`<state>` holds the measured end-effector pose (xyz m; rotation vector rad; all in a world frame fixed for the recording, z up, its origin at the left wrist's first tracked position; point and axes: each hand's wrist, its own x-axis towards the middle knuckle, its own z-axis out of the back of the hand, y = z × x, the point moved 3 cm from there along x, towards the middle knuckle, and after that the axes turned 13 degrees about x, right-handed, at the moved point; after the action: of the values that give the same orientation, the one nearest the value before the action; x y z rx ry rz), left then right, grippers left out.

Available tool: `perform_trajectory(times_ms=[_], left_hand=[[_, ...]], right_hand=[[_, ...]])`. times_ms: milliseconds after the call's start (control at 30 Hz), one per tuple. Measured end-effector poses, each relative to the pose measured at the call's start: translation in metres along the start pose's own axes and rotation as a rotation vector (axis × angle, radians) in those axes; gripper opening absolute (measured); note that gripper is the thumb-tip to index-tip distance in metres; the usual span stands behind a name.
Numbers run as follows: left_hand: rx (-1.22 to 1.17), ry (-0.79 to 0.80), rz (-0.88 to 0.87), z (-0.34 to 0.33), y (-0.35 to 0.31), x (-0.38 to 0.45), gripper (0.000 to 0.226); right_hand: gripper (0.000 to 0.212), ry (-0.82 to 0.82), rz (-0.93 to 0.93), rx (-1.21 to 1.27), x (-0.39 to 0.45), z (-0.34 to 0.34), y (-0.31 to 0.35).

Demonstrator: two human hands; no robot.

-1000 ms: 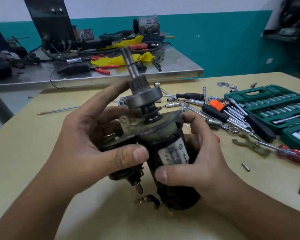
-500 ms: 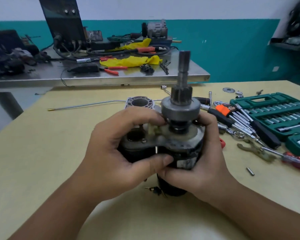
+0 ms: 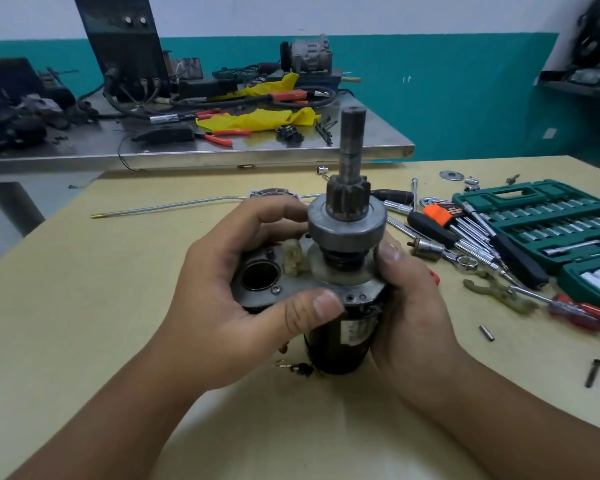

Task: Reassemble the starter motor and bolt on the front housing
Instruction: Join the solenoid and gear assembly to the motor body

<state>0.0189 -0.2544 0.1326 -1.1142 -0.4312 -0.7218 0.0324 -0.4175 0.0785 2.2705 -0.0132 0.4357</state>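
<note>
Starter motor (image 3: 340, 327) upright at centre frame, black body below, grey end plate on top, pinion shaft (image 3: 351, 157) rising straight up out of the drive clutch drum (image 3: 346, 223). Open round bore (image 3: 260, 276) on the plate's left side, a pale greasy lump just beside it. Left hand (image 3: 222, 299) wrapped round the plate's left edge, thumb pressed on the near rim, fingers curled over the far side. Right hand (image 3: 413, 306) gripping the body's right flank, thumb tip up against the plate beneath the drum. Small black connector with a brass tip (image 3: 297, 368) lying by the motor's base on the yellow table (image 3: 84, 306). Front housing (image 3: 274, 194) partly hidden behind the left fingers. To the right of the frame: loose sockets and extension bars, a hex key set with orange holder (image 3: 440, 213), a green socket case (image 3: 551, 220), a red-handled screwdriver (image 3: 579, 311), a dark bolt (image 3: 592, 373) near the lower right. Long thin rod (image 3: 174, 206) stretching toward the left. Steel bench (image 3: 222, 150) in the upper left, carrying yellow rags, red pliers and cables.
</note>
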Motion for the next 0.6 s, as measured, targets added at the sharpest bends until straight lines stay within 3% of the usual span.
perform_trajectory(times_ms=[267, 400, 500, 600], left_hand=[[0.036, -0.104, 0.161, -0.002, -0.001, 0.0, 0.052], [-0.284, -0.155, 0.393, -0.005, 0.002, -0.001, 0.026], [-0.46, -0.035, 0.625, -0.006, 0.008, 0.0, 0.04], [-0.51, 0.059, 0.707, -0.006, 0.011, -0.001, 0.047]], right_hand=[[0.066, 0.032, 0.023, 0.175, 0.002, -0.004, -0.002], [0.055, 0.014, 0.045, 0.209, 0.004, -0.004, -0.004], [0.047, -0.001, 0.048, 0.181, 0.005, -0.004, -0.005], [0.061, -0.055, 0.048, 0.127, 0.005, -0.002, -0.007]])
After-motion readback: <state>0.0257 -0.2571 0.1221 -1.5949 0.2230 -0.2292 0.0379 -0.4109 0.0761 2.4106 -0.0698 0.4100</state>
